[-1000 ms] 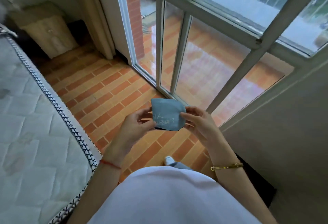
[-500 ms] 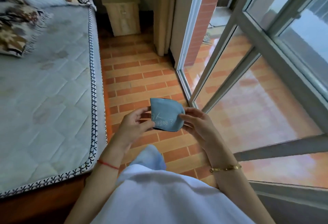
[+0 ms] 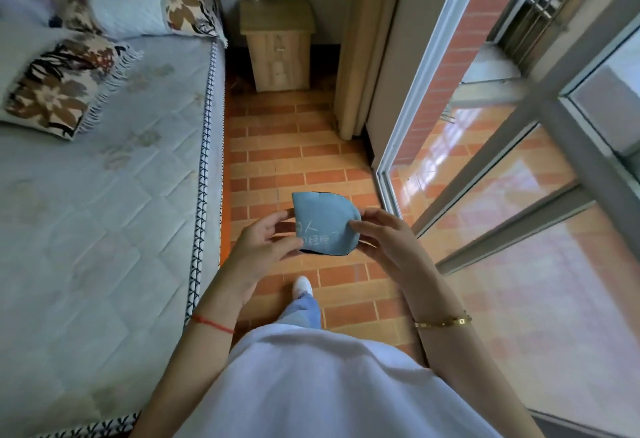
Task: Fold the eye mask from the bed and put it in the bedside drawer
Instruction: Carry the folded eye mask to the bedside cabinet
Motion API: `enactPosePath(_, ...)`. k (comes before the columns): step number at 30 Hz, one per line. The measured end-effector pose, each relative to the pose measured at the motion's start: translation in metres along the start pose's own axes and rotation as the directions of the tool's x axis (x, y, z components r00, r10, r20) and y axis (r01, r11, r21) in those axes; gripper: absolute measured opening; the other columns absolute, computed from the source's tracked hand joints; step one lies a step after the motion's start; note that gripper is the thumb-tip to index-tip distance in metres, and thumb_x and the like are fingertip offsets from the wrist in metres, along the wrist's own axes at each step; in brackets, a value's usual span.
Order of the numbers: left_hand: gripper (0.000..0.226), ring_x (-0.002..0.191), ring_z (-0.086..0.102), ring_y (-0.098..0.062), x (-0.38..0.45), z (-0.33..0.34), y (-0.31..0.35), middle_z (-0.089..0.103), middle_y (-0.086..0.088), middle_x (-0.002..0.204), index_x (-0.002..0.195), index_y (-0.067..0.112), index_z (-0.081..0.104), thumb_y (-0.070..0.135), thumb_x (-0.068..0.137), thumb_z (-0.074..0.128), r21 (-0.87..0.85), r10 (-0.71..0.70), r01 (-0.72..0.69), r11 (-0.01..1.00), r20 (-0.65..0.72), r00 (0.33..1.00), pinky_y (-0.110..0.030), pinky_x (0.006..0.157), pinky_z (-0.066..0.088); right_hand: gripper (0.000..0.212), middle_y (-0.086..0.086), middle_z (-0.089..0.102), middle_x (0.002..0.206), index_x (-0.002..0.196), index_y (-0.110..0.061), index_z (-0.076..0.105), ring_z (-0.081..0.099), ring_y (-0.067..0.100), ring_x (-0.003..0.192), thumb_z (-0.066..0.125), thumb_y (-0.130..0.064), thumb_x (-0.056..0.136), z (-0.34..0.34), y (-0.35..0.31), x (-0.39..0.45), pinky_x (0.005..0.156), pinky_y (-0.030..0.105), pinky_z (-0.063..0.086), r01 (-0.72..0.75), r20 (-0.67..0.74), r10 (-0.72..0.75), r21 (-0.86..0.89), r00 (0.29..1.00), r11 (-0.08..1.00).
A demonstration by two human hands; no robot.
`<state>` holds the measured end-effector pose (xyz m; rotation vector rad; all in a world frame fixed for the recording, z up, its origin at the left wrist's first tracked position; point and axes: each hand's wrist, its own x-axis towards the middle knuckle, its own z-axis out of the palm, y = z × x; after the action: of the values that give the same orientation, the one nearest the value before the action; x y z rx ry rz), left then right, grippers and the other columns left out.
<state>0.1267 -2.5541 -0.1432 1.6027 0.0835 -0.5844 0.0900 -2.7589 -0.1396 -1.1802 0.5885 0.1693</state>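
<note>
The blue eye mask (image 3: 323, 221) is folded in half, white writing on its upper face and a black underside showing at the edge. I hold it in front of my waist over the tiled floor. My left hand (image 3: 261, 247) pinches its left edge and my right hand (image 3: 384, 238) pinches its right edge. The wooden bedside cabinet (image 3: 278, 44) with drawer fronts stands far ahead against the wall, at the head of the bed (image 3: 104, 195). Its drawers look closed.
The bed's mattress runs along my left with patterned pillows (image 3: 52, 91) at its head. A curtain (image 3: 367, 46) hangs right of the cabinet. Glass sliding doors (image 3: 502, 177) line the right side. A brick-pattern tiled aisle (image 3: 291, 146) leads to the cabinet.
The view has swung left from the glass doors toward the bed head, so the bedside cabinet now lies straight ahead. Both hands keep the same hold on the folded mask.
</note>
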Motion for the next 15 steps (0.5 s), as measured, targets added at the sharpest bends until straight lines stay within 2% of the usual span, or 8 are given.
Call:
enactPosePath(1, 0.054, 0.076, 0.069, 0.010, 0.015, -0.004, 0.013, 0.058, 0.017, 0.096, 0.131, 0.018, 0.052, 0.006, 0.081, 0.069, 0.010, 0.001, -0.001, 1.000, 0.003, 1.000, -0.011, 0.061, 0.053, 0.017, 0.008, 0.065, 0.089, 0.099, -0.003, 0.058, 0.064, 0.020, 0.082, 0.062, 0.003, 0.084, 0.006, -0.013, 0.017, 0.070, 0.027, 0.055, 0.007, 0.008, -0.007, -0.005, 1.000, 1.000)
enactPosePath(3, 0.059, 0.089, 0.072, -0.006, 0.048, -0.013, 0.035, 0.061, 0.006, 0.114, 0.135, 0.019, 0.049, 0.012, 0.081, 0.070, 0.030, 0.010, -0.011, 1.000, 0.009, 1.000, -0.018, 0.071, 0.056, 0.017, 0.008, 0.065, 0.088, 0.099, -0.003, 0.058, 0.064, 0.020, 0.081, 0.062, 0.003, 0.084, 0.019, -0.038, 0.051, 0.069, 0.026, 0.055, 0.028, 0.015, -0.028, -0.017, 1.000, 0.999)
enactPosePath(6, 0.060, 0.100, 0.071, -0.018, 0.096, -0.024, 0.063, 0.062, -0.005, 0.124, 0.137, 0.015, 0.047, 0.009, 0.082, 0.069, 0.012, 0.019, -0.019, 1.000, -0.011, 1.000, -0.028, 0.085, 0.057, 0.012, 0.006, 0.067, 0.083, 0.089, -0.007, 0.060, 0.065, 0.019, 0.079, 0.062, 0.003, 0.083, 0.035, -0.070, 0.097, 0.066, 0.025, 0.055, 0.058, 0.007, -0.057, -0.020, 0.998, 0.998)
enactPosePath(8, 0.062, 0.103, 0.069, -0.018, 0.124, -0.027, 0.078, 0.060, -0.006, 0.127, 0.139, 0.016, 0.046, 0.011, 0.081, 0.070, 0.031, 0.019, -0.019, 0.999, -0.011, 1.000, -0.028, 0.086, 0.057, 0.012, 0.005, 0.067, 0.084, 0.086, -0.009, 0.060, 0.065, 0.019, 0.080, 0.063, 0.002, 0.084, 0.042, -0.085, 0.122, 0.066, 0.025, 0.055, 0.064, 0.003, -0.064, -0.015, 0.998, 0.998)
enactPosePath(11, 0.063, 0.087, 0.071, -0.004, 0.160, -0.031, 0.094, 0.060, 0.011, 0.106, 0.139, 0.016, 0.045, 0.010, 0.081, 0.070, 0.037, 0.021, -0.021, 0.999, 0.000, 1.000, -0.011, 0.064, 0.054, 0.011, 0.008, 0.066, 0.090, 0.089, -0.008, 0.060, 0.064, 0.021, 0.085, 0.063, 0.002, 0.084, 0.046, -0.102, 0.155, 0.069, 0.026, 0.055, 0.049, -0.005, -0.049, -0.015, 0.999, 0.999)
enactPosePath(12, 0.064, 0.083, 0.071, 0.000, 0.174, -0.033, 0.098, 0.057, 0.014, 0.105, 0.139, 0.015, 0.045, 0.011, 0.080, 0.071, 0.039, 0.013, -0.013, 0.999, -0.003, 1.000, -0.008, 0.061, 0.052, 0.011, 0.007, 0.066, 0.090, 0.089, -0.008, 0.060, 0.064, 0.021, 0.085, 0.063, 0.002, 0.084, 0.047, -0.108, 0.168, 0.069, 0.026, 0.054, 0.039, -0.006, -0.039, -0.012, 0.999, 0.999)
enactPosePath(13, 0.066, 0.084, 0.070, 0.002, 0.185, -0.034, 0.101, 0.055, 0.011, 0.112, 0.140, 0.016, 0.044, 0.012, 0.080, 0.071, 0.046, 0.006, -0.005, 0.999, -0.008, 1.000, -0.009, 0.061, 0.052, 0.012, 0.006, 0.066, 0.089, 0.090, -0.008, 0.060, 0.064, 0.020, 0.084, 0.063, 0.002, 0.084, 0.048, -0.112, 0.178, 0.068, 0.026, 0.054, 0.030, -0.005, -0.030, -0.010, 1.000, 0.999)
enactPosePath(15, 0.069, 0.100, 0.063, -0.003, 0.208, -0.035, 0.108, 0.047, -0.007, 0.138, 0.141, 0.019, 0.043, 0.015, 0.079, 0.073, 0.088, -0.015, 0.019, 0.996, -0.042, 0.999, -0.017, 0.072, 0.054, 0.012, 0.005, 0.066, 0.087, 0.092, -0.008, 0.060, 0.064, 0.019, 0.081, 0.062, 0.002, 0.084, 0.050, -0.123, 0.201, 0.069, 0.026, 0.054, 0.016, -0.004, -0.016, -0.011, 1.000, 1.000)
